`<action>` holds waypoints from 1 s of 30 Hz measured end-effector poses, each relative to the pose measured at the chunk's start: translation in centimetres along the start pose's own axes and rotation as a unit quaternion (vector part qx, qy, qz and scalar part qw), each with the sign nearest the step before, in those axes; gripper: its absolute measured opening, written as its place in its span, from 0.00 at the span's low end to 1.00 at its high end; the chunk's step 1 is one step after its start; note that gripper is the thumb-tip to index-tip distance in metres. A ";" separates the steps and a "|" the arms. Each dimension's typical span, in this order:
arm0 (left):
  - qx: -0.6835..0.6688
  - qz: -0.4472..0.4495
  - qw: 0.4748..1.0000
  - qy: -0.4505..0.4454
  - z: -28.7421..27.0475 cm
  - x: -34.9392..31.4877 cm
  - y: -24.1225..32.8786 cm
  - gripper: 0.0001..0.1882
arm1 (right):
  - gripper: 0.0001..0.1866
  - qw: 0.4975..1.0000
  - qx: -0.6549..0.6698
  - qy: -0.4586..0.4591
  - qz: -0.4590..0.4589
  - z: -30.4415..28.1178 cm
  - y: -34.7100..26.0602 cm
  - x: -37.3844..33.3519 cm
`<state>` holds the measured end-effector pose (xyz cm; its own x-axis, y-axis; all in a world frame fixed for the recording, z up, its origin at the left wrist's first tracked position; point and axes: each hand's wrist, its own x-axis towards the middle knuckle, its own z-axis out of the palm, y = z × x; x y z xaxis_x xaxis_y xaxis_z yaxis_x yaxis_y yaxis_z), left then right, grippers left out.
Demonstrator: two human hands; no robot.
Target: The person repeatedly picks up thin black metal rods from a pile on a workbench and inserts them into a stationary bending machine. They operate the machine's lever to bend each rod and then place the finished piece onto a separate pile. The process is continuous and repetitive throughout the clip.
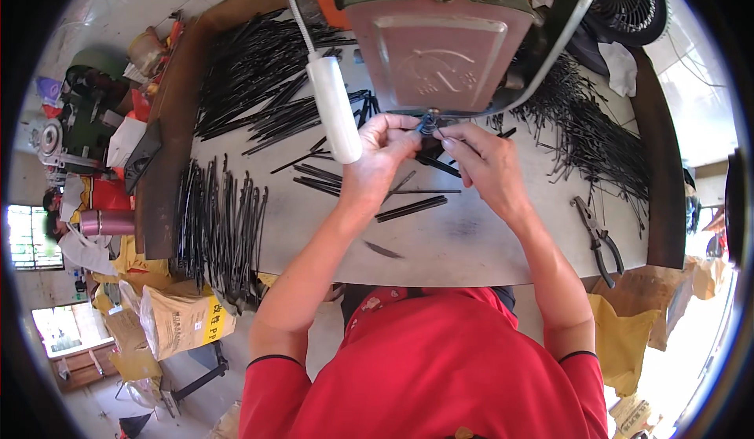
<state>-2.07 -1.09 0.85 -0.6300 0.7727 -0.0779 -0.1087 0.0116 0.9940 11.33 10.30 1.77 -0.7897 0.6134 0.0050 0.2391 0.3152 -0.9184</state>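
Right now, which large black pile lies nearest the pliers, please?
The tangled, wiry pile on the right; the other large piles lie left of the machine.

Table: pale smooth top; raised brown border along left and right edges.
Wall: whitish, well beyond the left edge.
Windows, two, daylit: barred window and lower window, both out past the near left corner.
Floor: light grey, below that corner.
Light: white glare beyond the near right corner.

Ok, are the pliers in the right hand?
No, the pliers lie on the table, well apart from the right hand.
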 end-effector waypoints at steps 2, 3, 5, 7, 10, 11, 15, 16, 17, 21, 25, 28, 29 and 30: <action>-0.079 -0.097 0.989 -0.073 -0.3 -0.3 0.8 0.10 | 0.09 0.999 -0.029 -0.006 -0.031 -0.1 -0.1 -0.6; -0.119 -0.145 0.976 -0.110 -0.5 -0.5 1.0 0.10 | 0.09 0.999 -0.015 -0.016 -0.024 0.0 -0.4 -1.0; -0.158 -0.157 0.969 -0.103 -0.7 -0.9 0.7 0.10 | 0.10 0.999 0.012 -0.036 -0.008 -0.1 -1.0 -1.9; -0.225 -0.155 0.960 -0.056 -0.4 -1.6 0.0 0.09 | 0.10 0.979 0.190 -0.023 0.067 -0.2 -0.8 -2.9; -0.262 -0.129 0.955 -0.039 0.6 -2.4 -1.2 0.07 | 0.10 0.871 0.470 0.055 0.132 1.5 0.2 -4.4; -0.261 -0.125 0.956 -0.041 1.0 -2.6 -1.7 0.06 | 0.10 0.811 0.560 0.093 0.143 2.4 1.0 -4.6; -0.138 -0.098 0.984 -0.055 1.4 -4.7 -1.2 0.09 | 0.06 0.749 0.642 0.105 0.127 2.4 3.3 -5.3; 0.009 -0.043 0.999 -0.017 0.5 -4.5 -0.9 0.07 | 0.05 0.779 0.606 0.112 0.117 1.6 3.2 -5.5; 0.157 0.015 0.987 0.024 -1.0 -4.1 -0.2 0.06 | 0.05 0.807 0.570 0.117 0.106 0.6 2.9 -5.8; 0.543 0.268 0.766 0.217 -8.0 0.4 -1.0 0.06 | 0.05 0.964 0.235 0.091 0.085 -3.6 -0.1 -8.1; 0.633 0.270 0.692 0.218 -10.5 1.8 -2.0 0.04 | 0.05 0.995 -0.087 0.028 -0.029 -3.6 -0.7 -10.7; 0.617 0.261 0.710 0.217 -9.8 2.4 -2.0 0.03 | 0.06 0.994 -0.101 0.021 -0.041 -2.9 -0.1 -11.7; 0.627 0.266 0.701 0.213 -9.9 2.4 -2.0 0.03 | 0.06 0.996 -0.089 0.017 -0.027 -2.7 -0.1 -11.8; 0.636 0.271 0.691 0.210 -10.0 2.5 -2.1 0.02 | 0.07 0.995 -0.097 0.022 -0.015 -2.5 0.3 -11.8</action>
<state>-11.08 -5.55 -2.17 -0.5093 0.6338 0.5822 0.8270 0.5476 0.1273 22.07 4.97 2.40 -0.7729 0.6324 0.0521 0.3242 0.4641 -0.8243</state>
